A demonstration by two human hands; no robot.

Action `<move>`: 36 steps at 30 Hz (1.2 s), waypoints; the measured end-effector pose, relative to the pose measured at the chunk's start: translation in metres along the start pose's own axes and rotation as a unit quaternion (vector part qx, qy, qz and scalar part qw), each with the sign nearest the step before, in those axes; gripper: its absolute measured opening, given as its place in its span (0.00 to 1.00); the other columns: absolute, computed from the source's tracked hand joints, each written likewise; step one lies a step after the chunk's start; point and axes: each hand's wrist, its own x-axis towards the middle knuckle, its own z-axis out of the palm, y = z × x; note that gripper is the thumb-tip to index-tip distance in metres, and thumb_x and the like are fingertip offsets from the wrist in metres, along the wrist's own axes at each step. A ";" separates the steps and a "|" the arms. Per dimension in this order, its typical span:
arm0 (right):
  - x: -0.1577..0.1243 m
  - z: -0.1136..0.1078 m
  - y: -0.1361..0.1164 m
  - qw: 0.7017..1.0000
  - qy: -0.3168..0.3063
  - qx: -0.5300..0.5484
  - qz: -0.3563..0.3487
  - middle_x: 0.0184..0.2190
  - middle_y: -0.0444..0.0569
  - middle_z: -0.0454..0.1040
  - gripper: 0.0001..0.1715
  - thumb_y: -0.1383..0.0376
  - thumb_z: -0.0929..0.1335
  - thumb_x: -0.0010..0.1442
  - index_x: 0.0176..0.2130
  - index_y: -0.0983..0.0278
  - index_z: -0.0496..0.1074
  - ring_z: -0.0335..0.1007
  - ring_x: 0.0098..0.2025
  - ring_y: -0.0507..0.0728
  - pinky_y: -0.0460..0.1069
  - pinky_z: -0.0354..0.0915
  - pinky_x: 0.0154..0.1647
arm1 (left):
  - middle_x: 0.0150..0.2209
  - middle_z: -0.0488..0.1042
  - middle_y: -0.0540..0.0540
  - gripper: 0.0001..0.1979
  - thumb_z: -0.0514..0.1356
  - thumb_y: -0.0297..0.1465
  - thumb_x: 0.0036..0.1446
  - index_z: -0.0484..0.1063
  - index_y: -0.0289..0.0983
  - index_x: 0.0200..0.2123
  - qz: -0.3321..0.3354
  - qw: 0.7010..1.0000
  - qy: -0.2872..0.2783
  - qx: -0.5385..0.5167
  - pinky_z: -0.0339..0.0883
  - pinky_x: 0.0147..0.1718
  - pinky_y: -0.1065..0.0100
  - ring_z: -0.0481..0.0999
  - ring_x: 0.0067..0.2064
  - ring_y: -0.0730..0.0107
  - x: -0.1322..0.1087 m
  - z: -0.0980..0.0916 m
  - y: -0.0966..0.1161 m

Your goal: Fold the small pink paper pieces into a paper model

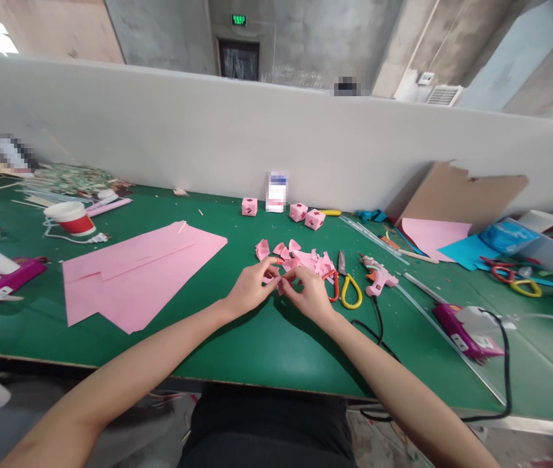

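My left hand point(254, 286) and my right hand point(307, 290) meet over the green table, fingertips pinched together on a small piece of pink paper point(281, 286). The fingers hide most of that piece. Just beyond the hands lies a loose heap of folded pink paper pieces point(313, 260). Scissors point(351, 291) with red and yellow handles rest right of my right hand. A pink glue gun point(379, 275) lies beyond them, its black cord running toward the table's front edge. Farther back sit three pink paper cubes point(250, 207) with dark diamond-shaped openings.
Pink paper sheets point(144, 276) spread over the left side. A red and white paper cup point(70, 218) stands behind them. Purple power strips point(469, 335) sit at both sides. At right are a cardboard sheet point(457, 195) and more scissors point(525, 286). A grey partition point(183, 136) closes the back.
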 end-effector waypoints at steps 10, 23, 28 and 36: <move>0.003 -0.003 -0.003 1.000 0.005 -0.025 0.000 0.29 0.46 0.74 0.07 0.64 0.67 0.57 0.27 0.62 0.69 0.70 0.33 0.55 0.48 0.63 0.33 | 0.36 0.78 0.49 0.12 0.60 0.28 0.58 0.63 0.39 0.45 -0.006 1.000 0.003 0.005 0.73 0.41 0.65 0.81 0.38 0.68 0.000 0.003 0.002; 0.000 -0.002 0.007 1.000 0.008 -0.013 0.006 0.31 0.46 0.76 0.05 0.63 0.66 0.59 0.32 0.61 0.69 0.72 0.35 0.56 0.49 0.64 0.34 | 0.36 0.77 0.49 0.15 0.59 0.30 0.59 0.63 0.38 0.49 -0.003 1.000 0.018 0.007 0.74 0.41 0.65 0.79 0.39 0.68 0.000 0.001 -0.005; 0.006 -0.004 0.013 0.999 0.027 -0.022 0.020 0.32 0.48 0.76 0.07 0.62 0.65 0.60 0.33 0.62 0.70 0.72 0.34 0.56 0.49 0.65 0.34 | 0.42 0.75 0.45 0.14 0.56 0.26 0.60 0.63 0.39 0.49 0.031 0.996 0.057 0.057 0.70 0.50 0.59 0.76 0.47 0.64 0.001 0.001 -0.012; 0.016 -0.024 0.046 0.989 0.081 -0.103 0.066 0.38 0.52 0.72 0.10 0.62 0.64 0.61 0.35 0.63 0.74 0.71 0.37 0.58 0.52 0.65 0.39 | 0.51 0.70 0.38 0.21 0.58 0.23 0.56 0.61 0.37 0.53 0.036 0.981 0.093 0.168 0.66 0.53 0.51 0.68 0.55 0.55 0.007 -0.003 -0.034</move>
